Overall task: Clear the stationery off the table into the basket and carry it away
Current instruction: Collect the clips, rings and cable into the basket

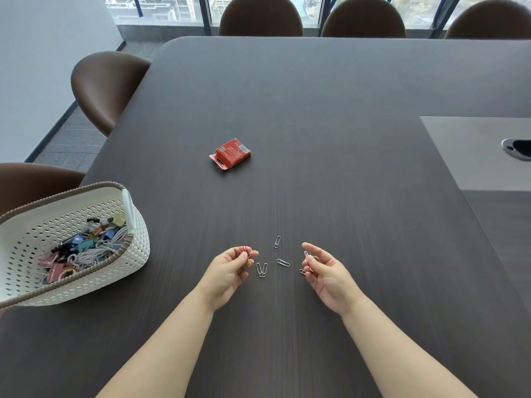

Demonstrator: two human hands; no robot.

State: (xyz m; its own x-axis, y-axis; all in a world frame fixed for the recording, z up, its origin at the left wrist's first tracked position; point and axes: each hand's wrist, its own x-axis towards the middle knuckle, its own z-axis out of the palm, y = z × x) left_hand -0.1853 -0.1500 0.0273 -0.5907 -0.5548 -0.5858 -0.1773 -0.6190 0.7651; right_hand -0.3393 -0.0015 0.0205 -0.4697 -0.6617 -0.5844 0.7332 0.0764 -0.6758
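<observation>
Left hand [230, 268] pinches coloured paper clips [246, 255].

Dark wood-grain table [316, 110] fills the frame, its far left corner rounded. Three brown rounded chairs [260, 15] line the far edge at the top, and two more chairs [106, 87] tuck in along the left side. Windows [149, 7] run across the top, daylight pouring through. At upper left there is a pale wall [43, 53] and below it a grey floor [71, 139]. On the right, a grey panel [474, 153] sits in the table, holding an oval port [517, 149].
</observation>
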